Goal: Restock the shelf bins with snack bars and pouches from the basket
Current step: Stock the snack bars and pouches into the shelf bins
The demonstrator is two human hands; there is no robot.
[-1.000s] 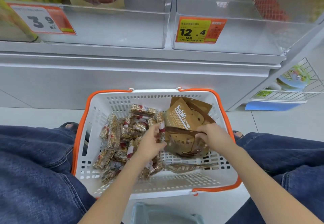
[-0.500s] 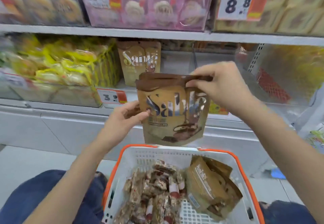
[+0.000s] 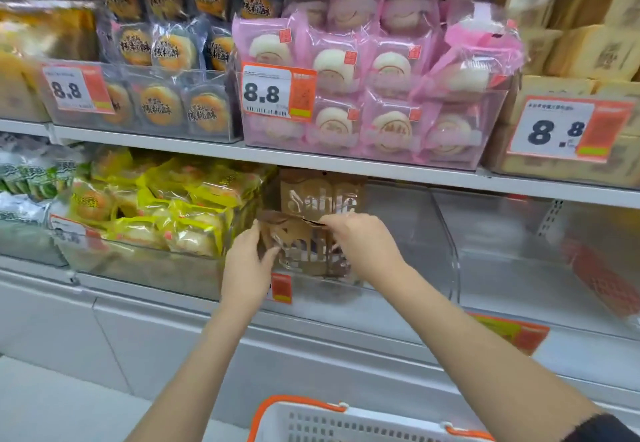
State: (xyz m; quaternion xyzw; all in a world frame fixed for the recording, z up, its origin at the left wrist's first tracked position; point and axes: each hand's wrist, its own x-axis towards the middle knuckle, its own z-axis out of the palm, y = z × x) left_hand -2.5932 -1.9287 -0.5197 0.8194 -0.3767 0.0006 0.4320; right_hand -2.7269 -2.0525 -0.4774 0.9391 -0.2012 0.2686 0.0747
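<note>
Glossy brown pouch (image 3: 304, 251) now in clear bin (image 3: 408, 268)

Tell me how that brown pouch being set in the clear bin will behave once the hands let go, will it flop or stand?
The brown pouch looks soft: its top is creased where the left hand and right hand pinch it. It probably leans or slumps, though the upright pouch behind may prop it. The glossy film may slide on the clear bin.
</note>
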